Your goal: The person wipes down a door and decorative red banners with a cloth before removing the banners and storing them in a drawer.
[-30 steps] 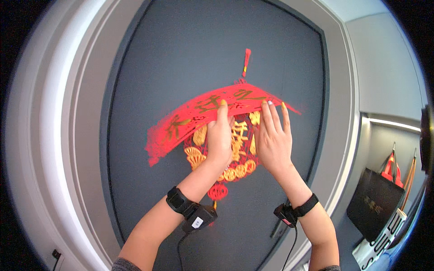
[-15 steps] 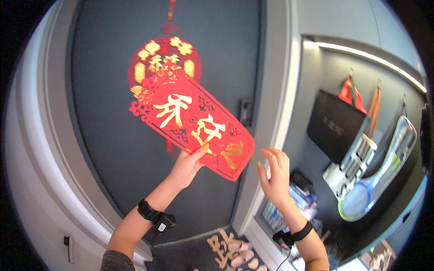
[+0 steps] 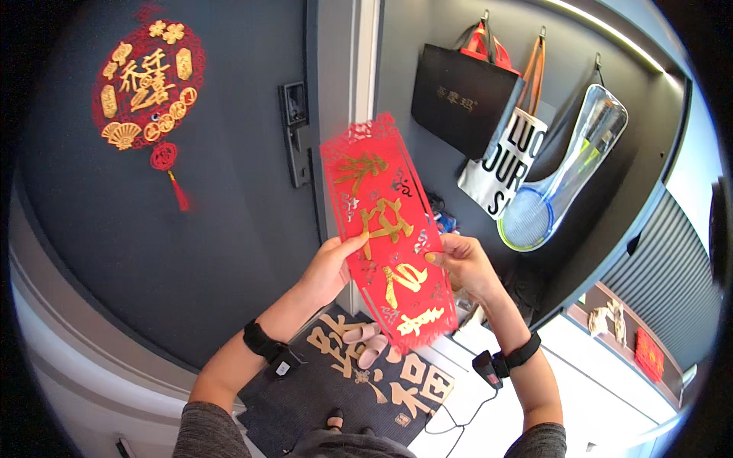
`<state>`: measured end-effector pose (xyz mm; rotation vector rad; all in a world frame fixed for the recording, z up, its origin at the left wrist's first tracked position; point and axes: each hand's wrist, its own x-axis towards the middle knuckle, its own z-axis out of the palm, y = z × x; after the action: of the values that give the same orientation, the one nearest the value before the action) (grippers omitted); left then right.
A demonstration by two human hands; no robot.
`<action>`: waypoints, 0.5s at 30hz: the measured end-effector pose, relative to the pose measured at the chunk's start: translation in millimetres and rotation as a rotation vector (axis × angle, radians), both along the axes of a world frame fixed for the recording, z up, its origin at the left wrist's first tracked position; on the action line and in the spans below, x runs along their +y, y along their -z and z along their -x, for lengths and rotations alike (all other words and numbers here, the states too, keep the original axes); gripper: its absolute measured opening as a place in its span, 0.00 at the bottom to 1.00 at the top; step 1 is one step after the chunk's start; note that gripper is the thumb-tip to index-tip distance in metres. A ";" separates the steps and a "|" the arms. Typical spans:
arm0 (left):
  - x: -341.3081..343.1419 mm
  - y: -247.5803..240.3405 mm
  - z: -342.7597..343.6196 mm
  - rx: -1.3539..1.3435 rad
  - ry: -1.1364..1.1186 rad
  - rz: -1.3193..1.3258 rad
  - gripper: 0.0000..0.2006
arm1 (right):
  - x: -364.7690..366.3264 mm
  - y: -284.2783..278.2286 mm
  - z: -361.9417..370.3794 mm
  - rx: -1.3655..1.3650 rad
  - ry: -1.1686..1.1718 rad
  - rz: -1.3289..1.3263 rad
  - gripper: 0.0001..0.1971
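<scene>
A long red paper banner point(image 3: 391, 256) with gold lettering and lacy cut-out ends is held upright before me, tilted slightly, its top leaning left. My left hand point(image 3: 328, 269) pinches its left edge, thumb in front. On the opposite edge my right hand point(image 3: 472, 267) closes with thumb and fingers. The fingers behind the paper are hidden. Each wrist wears a black strap with a small device. On the dark door to the left hangs a round red and gold ornament point(image 3: 149, 85) with a red tassel point(image 3: 180, 191).
The door handle point(image 3: 296, 133) is left of the banner. In the niche at right hang a black bag point(image 3: 466, 99), a white tote point(image 3: 496, 172) and rackets in a clear case point(image 3: 528, 217). Pink slippers point(image 3: 372, 351) lie on a dark doormat point(image 3: 294, 404). A shelf point(image 3: 603, 301) holds ornaments.
My right hand, apart before, now grips the banner's right edge. The banner stands more upright and shows more of its length. My view has turned right, away from the door ornament.
</scene>
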<state>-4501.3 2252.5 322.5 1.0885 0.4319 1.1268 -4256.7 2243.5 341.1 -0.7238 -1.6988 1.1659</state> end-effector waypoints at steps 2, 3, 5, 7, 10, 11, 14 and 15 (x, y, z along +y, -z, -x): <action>4.8 10.8 -11.0 -0.122 0.080 0.123 0.12 | -14.6 -1.0 -9.9 -0.014 0.074 0.072 0.10; 4.3 15.4 -16.3 -0.117 0.076 0.159 0.12 | -25.4 -4.2 -12.2 0.003 0.091 0.117 0.10; 4.9 22.7 -23.0 -0.102 0.090 0.200 0.12 | -30.5 5.2 -17.8 0.011 0.151 0.080 0.10; 6.5 28.9 -29.2 -0.088 0.108 0.236 0.11 | -37.8 12.4 -21.9 0.011 0.197 0.060 0.09; 11.0 36.2 -35.1 -0.045 0.124 0.288 0.11 | -48.0 18.5 -24.3 0.078 0.265 0.113 0.08; 11.9 39.2 -37.0 -0.003 0.124 0.283 0.12 | -50.5 21.0 -26.2 0.068 0.311 0.115 0.08; 16.8 48.6 -42.5 0.089 0.154 0.272 0.13 | -54.8 27.3 -32.2 0.088 0.381 0.113 0.08; 19.0 52.3 -42.9 0.136 0.170 0.266 0.13 | -56.1 28.4 -32.5 0.155 0.399 0.129 0.07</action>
<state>-4458.4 2271.5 270.2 0.9505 0.5682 0.8229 -4224.2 2187.4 312.7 -0.9747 -1.2855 1.0234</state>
